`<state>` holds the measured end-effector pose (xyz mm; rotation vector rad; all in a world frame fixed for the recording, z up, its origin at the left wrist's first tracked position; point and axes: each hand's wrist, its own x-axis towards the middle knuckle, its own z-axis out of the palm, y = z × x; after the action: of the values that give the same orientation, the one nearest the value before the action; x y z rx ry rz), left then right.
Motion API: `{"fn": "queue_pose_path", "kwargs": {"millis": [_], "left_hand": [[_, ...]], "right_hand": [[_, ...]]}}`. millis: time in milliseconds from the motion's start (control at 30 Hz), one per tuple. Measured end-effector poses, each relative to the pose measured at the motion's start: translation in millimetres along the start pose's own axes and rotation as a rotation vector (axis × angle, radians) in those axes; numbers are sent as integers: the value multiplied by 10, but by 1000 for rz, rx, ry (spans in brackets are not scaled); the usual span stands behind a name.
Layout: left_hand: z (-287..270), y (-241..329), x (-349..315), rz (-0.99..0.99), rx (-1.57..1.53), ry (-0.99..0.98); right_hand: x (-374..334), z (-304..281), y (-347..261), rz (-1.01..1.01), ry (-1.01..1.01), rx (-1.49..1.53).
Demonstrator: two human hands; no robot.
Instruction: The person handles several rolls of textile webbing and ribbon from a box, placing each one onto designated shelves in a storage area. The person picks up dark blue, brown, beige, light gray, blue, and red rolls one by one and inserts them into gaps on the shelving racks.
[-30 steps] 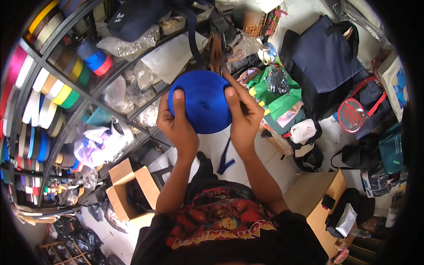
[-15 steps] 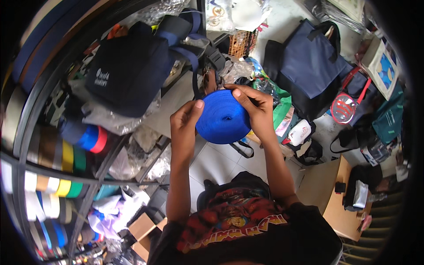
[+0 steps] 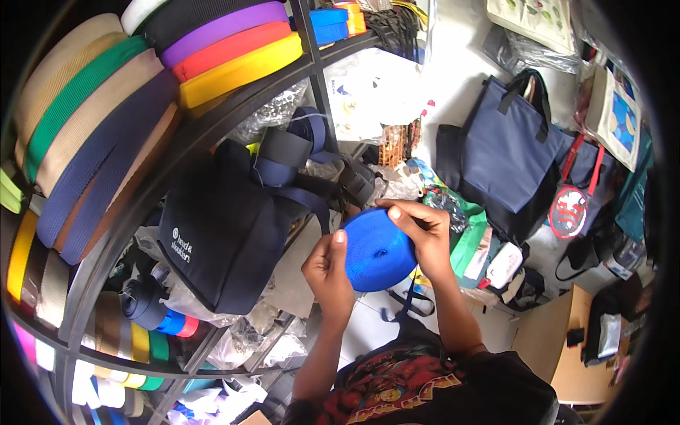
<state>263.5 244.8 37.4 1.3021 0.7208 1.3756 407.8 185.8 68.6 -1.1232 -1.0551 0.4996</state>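
Between my two hands is a flat, round roll of blue webbing (image 3: 375, 258), its wound face turned up toward me with a small dark hole near the middle. My left hand (image 3: 329, 268) grips its left rim, thumb on top. At the upper right edge my right hand (image 3: 423, 230) holds it with the thumb over the face and the fingers behind. A strip of dark blue webbing (image 3: 409, 301) hangs below the roll. The undersides of both hands' grips are hidden by the roll.
On the left, a black metal shelf (image 3: 202, 131) carries many coloured webbing rolls (image 3: 234, 53). A black bag (image 3: 219, 234) sits on a lower shelf. Navy tote bags (image 3: 506, 142) stand against the wall, near a small red bag (image 3: 569, 210). A wooden table (image 3: 577, 347) is at right.
The view has shifted up and left, bringing more upper-shelf rolls into sight. My hands and the blue roll appear lower and further right, with the same two-handed grip.
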Motion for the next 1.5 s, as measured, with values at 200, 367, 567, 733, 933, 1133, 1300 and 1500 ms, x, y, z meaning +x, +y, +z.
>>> {"fn": "queue_pose_path", "kwargs": {"millis": [200,367,567,733,933,1133,1300,1500], "left_hand": [[691,27,303,200,-330,465],[1054,-27,522,256,-65,318],[1483,258,922,114,35,-93],[1875,54,1110,484,80,249],[2217,-12,1143,427,-98,363],[1955,243,1282,210,149,91],[2012,110,1393,443,6,326],[2122,9,1396,452,-146,341]], "right_hand": [[191,193,187,-132,267,249],[657,-203,252,-175,346,202],[1551,-871,254,-221,113,255],[1740,-881,243,-258,67,393],[1855,-875,314,-328,158,445],[2152,-1070,362,-245,-96,465],[2085,-910,324,-208,-46,606],[2015,-656,344,-379,252,513]]}}
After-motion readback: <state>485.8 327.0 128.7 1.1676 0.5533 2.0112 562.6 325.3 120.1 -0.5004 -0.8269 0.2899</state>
